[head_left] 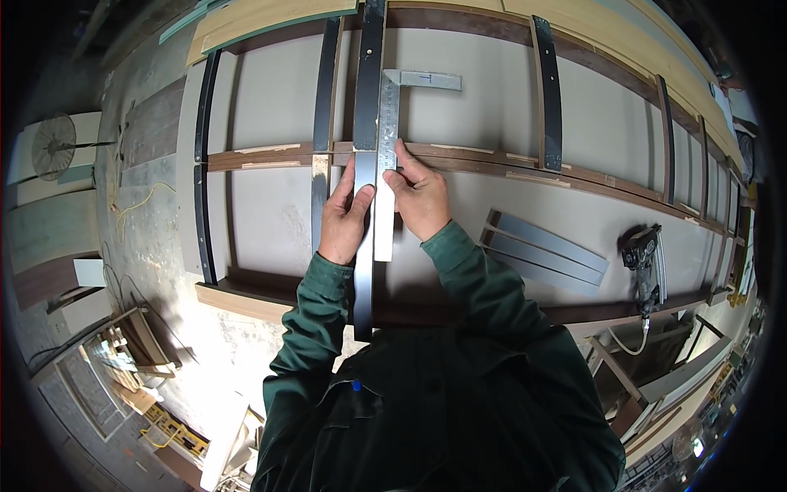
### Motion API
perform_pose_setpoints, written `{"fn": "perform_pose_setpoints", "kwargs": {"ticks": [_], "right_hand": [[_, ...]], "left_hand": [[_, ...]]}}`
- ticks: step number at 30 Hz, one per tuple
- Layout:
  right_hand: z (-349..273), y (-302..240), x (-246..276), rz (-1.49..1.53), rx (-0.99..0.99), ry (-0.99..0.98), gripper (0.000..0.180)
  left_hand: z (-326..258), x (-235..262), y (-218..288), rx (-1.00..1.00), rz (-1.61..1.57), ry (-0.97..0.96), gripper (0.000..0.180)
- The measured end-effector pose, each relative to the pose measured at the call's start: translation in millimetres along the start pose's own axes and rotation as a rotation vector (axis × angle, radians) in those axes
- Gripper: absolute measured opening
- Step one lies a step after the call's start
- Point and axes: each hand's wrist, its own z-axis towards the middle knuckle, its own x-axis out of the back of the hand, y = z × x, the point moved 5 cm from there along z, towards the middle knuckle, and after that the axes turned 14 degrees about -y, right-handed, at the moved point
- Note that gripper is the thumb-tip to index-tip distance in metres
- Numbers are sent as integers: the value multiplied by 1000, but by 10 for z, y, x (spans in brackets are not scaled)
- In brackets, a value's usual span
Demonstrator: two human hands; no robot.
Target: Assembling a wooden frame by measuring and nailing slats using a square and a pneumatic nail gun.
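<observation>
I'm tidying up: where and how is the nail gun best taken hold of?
Probably grip the nail gun by its slim section near the hose, from the left: the far end is bulkier, and a metal strip lines the right side.

A: What's the floor [152,234] like on the left?
B: Grey and blotched, with a thin yellow cord [147,199] snaking across it.
A: And beyond that?
B: A round fan [55,148] with a wire guard near the left edge, and a greenish board [51,230] lying just below it in view.
A: Where's the light?
B: A white glare [220,369] washes the lower left, a small bright spot [698,448] shows lower right, and the upper left corner sinks into shadow
</observation>
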Motion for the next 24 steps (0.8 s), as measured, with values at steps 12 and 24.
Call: {"fn": "perform_pose_setpoints", "kwargs": {"ticks": [12,24], "right_hand": [[28,37,25,21,-8,-5,49],[-4,-51,12,84,-59,-22,51]], "left_hand": [[-3,-5,11,15,6,6,53],[0,-1,-7,14,10,-1,54]]}}
